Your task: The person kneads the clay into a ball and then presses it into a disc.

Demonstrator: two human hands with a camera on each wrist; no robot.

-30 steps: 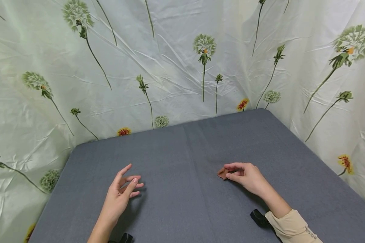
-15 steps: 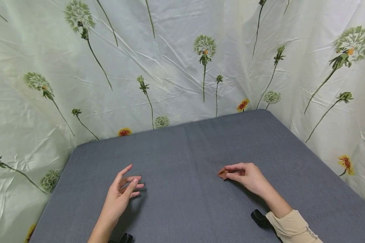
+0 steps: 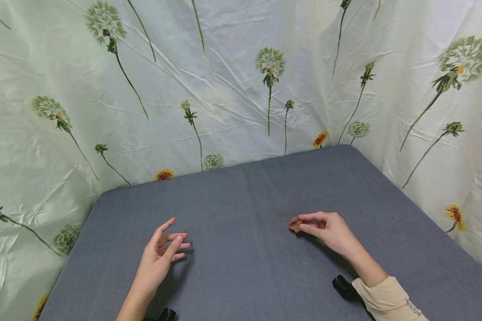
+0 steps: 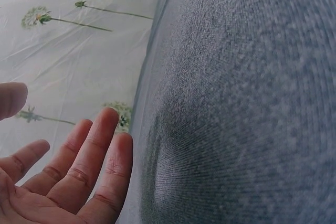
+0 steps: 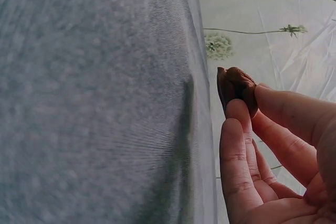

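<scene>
Between the thumb and fingertips of my right hand [image 3: 332, 232], a small reddish-brown piece [image 3: 293, 224] is pinched just above the grey cloth. Seen from the right wrist, the brown piece [image 5: 236, 83] looks folded and uneven with a dark hollow; its exact kind is unclear. My left hand [image 3: 157, 260] hovers over the left part of the cloth and holds nothing. In the left wrist view, the left hand's fingers [image 4: 97, 153] are spread and loosely bent, apart from the cloth.
A grey cloth-covered table [image 3: 225, 214] spreads under both hands. Pale curtains [image 3: 233, 80] with printed dandelions hang along its back and sides. A black device [image 3: 344, 287] sits at the right wrist, another black device [image 3: 166, 314] at the left.
My right hand has risen very slightly in the head view, still pinching the brown piece. The left hand looks unmoved.
</scene>
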